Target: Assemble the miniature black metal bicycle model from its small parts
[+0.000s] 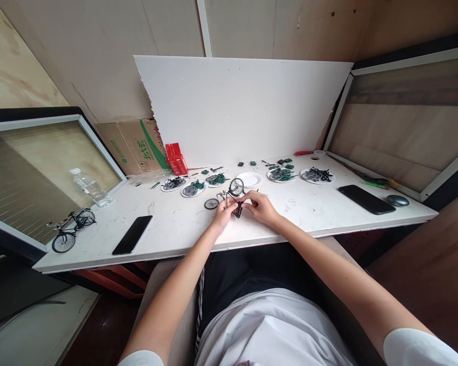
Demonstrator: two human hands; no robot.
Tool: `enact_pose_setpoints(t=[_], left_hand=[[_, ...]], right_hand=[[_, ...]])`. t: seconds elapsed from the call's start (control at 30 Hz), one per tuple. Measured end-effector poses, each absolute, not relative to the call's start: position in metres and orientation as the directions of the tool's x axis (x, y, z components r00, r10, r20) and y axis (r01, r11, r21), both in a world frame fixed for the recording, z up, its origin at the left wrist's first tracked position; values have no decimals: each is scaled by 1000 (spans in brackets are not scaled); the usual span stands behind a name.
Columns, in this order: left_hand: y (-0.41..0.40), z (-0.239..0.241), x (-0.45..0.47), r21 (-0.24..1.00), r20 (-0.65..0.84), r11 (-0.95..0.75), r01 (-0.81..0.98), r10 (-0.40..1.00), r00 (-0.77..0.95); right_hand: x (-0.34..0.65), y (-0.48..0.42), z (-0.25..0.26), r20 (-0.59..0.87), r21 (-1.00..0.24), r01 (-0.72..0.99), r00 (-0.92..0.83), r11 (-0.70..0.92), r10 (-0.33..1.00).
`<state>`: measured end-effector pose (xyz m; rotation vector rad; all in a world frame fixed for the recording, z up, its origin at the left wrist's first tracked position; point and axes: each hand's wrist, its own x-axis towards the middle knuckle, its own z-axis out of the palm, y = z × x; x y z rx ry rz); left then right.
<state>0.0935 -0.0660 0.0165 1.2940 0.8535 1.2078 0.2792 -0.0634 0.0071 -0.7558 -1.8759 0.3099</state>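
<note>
Near the front middle of the table, a small black model bicycle (235,187) is tilted up in my hands, one spoked wheel raised and the other low at the left. My left hand (223,213) is closed around its frame from the left. From the right, my right hand (262,207) pinches at a dark part of the model beside the left fingertips; the exact piece is too small to make out. Just behind the model lies a white plate (249,179). Plates with black and green parts (194,189) stand to its left, and another parts plate (281,175) to its right.
A finished-looking model bicycle (73,229), a water bottle (91,188) and a phone (133,235) are on the left. At right lie another phone (366,199), a computer mouse (397,200) and a plate of black parts (317,176). A red box (176,159) stands behind; a white board (244,107) backs the table.
</note>
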Motion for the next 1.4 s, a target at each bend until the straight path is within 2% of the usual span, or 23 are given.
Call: enact_pose_setpoints(t=[0.23, 0.5, 0.63, 0.77, 0.87, 1.0, 1.23, 1.4], left_hand=[[-66, 18, 95, 976, 169, -132, -172, 962, 216], [-66, 19, 94, 977, 170, -129, -173, 954, 248], [-63, 13, 94, 976, 205, -182, -116, 951, 231], [-62, 4, 96, 948, 319, -308, -84, 930, 183], [-64, 2, 97, 936, 351, -352, -24, 922, 165], [-67, 5, 97, 935, 346, -355, 15, 921, 178], [-64, 2, 99, 936, 348, -349, -39, 908, 235], [-63, 4, 98, 965, 261, -245, -94, 924, 279]], right_hand=[[279, -63, 6, 755, -501, 347, -274, 793, 596], [279, -64, 6, 736, -512, 372, -274, 774, 619], [279, -64, 7, 735, -512, 377, -273, 772, 621], [280, -64, 5, 722, -525, 388, -268, 758, 637], [279, -62, 3, 729, -535, 379, -244, 755, 639], [279, -59, 0, 722, -566, 366, -212, 738, 659], [279, -58, -2, 646, -695, 303, -136, 652, 751], [279, -60, 1, 646, -690, 319, -134, 650, 751]])
